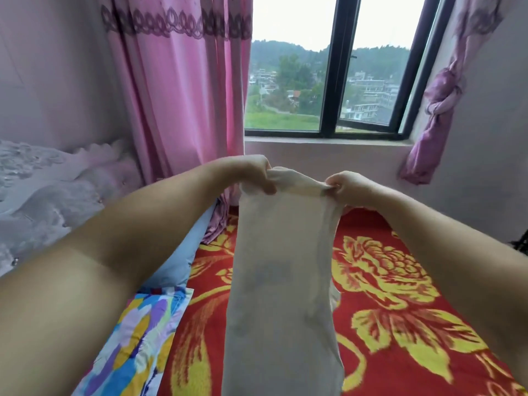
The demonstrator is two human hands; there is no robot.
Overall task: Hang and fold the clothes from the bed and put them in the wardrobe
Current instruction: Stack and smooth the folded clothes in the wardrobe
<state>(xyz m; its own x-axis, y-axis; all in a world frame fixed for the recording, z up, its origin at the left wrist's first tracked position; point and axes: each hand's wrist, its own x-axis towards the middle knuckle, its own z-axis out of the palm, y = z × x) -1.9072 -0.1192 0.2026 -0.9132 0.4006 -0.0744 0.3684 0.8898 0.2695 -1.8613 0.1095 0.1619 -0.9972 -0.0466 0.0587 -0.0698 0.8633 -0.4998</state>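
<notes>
Your left hand (pixel 254 171) and right hand (pixel 345 185) each pinch the top edge of the beige garment (pixel 283 281), hanging above the red bedspread (pixel 400 295).

Home bedroom: a bed (pixel 400 281) with red floral cover, pink curtains (pixel 183 90), and a window (pixel 331 81) overlooking hillside houses.

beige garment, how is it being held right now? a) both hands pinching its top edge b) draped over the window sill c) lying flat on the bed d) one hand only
a: the left hand and the right hand each pinch the top edge of the beige garment, which hangs down over the red floral bedspread.
</notes>
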